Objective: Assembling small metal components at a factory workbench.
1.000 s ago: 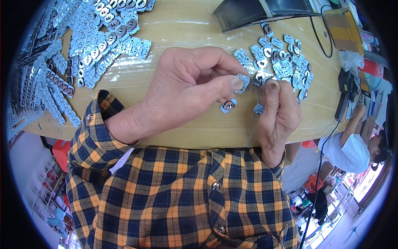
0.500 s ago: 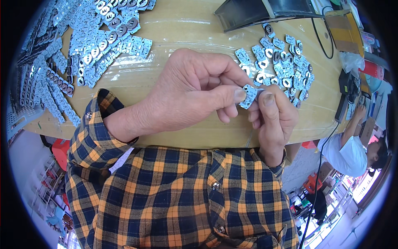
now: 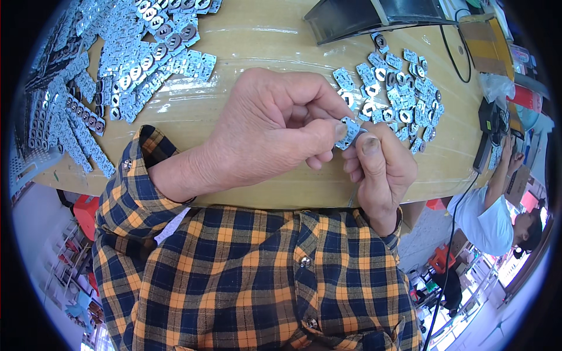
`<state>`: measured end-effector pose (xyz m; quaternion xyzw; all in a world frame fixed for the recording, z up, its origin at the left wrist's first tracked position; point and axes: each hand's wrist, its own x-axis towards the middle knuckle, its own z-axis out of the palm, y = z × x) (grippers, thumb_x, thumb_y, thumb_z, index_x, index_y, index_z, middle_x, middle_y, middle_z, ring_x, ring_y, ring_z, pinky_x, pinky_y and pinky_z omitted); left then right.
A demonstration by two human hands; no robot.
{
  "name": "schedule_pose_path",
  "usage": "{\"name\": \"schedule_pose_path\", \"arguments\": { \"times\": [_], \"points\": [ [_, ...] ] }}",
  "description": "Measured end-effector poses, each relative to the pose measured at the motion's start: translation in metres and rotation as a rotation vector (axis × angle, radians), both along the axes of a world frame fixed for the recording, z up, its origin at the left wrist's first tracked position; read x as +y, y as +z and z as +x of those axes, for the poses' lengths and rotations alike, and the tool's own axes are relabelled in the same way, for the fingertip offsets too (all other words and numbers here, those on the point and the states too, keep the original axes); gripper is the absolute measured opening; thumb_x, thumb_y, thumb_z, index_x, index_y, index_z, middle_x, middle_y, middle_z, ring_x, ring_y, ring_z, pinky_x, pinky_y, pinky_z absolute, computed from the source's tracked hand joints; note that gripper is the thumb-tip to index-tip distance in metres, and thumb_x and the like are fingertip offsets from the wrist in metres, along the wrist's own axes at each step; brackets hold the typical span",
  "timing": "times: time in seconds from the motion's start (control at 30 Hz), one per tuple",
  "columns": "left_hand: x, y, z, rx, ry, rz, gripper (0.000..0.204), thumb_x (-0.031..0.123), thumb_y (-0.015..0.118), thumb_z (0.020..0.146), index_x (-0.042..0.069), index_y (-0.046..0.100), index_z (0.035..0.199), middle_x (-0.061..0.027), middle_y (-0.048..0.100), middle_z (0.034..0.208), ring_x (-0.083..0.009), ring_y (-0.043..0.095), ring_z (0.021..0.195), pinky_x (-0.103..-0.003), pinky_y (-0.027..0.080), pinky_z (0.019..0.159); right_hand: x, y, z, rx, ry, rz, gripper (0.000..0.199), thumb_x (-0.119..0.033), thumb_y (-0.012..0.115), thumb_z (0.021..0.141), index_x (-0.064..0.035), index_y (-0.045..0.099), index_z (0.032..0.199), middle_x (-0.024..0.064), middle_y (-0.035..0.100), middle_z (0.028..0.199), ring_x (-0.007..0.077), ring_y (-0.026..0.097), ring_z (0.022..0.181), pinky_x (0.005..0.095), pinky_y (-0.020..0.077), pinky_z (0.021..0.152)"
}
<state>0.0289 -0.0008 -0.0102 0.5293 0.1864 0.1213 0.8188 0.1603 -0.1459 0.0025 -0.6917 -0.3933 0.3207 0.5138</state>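
Between my two hands, over the near part of the table, is a small light-blue circuit board (image 3: 349, 133). My left hand (image 3: 281, 120) pinches its left side with thumb and forefinger. On the board's right end, the thumb and curled fingers of my right hand (image 3: 381, 157) are closed, hiding the round part there. Just beyond lies a loose pile of single circuit boards (image 3: 404, 96), many with round metal holders. Joined strips of circuit boards (image 3: 137, 64) are heaped at the far left.
A dark metal-framed box (image 3: 377, 17) stands at the back. Along the right edge are a cardboard box (image 3: 485, 44), a clear plastic bag (image 3: 496, 86), a black power strip (image 3: 483, 149) and cables. Another person in a white shirt (image 3: 483, 219) works at the right.
My right hand has shifted slightly left and tipped against the board's end, covering more of the round part. The board has moved slightly with it.
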Motion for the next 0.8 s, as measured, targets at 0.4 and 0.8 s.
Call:
{"name": "schedule_pose_path", "arguments": {
  "times": [0.4, 0.8],
  "points": [
    [0.002, -0.006, 0.001, -0.096, -0.101, -0.006, 0.017, 0.0, 0.061, 0.093, -0.008, 0.063, 0.109, -0.0123, 0.068, 0.089, -0.0125, 0.067, 0.068, -0.023, 0.057, 0.061, -0.005, -0.007, 0.001, 0.402, -0.015, 0.002, 0.035, -0.025, 0.049, 0.103, -0.002, 0.059, 0.08, -0.0016, 0.055, 0.063, 0.0013, 0.044, 0.048, 0.0173, 0.0312, 0.042],
    [0.005, -0.01, 0.004, -0.118, -0.056, -0.009, 0.021, 0.0, 0.061, 0.093, -0.008, 0.063, 0.113, -0.0131, 0.07, 0.089, -0.014, 0.07, 0.073, -0.023, 0.059, 0.065, 0.001, -0.009, -0.001, 0.437, -0.09, 0.023, 0.036, -0.026, 0.047, 0.103, -0.0027, 0.057, 0.078, -0.0019, 0.052, 0.058, 0.0016, 0.041, 0.045, 0.0177, 0.0288, 0.04]
  ]
}}
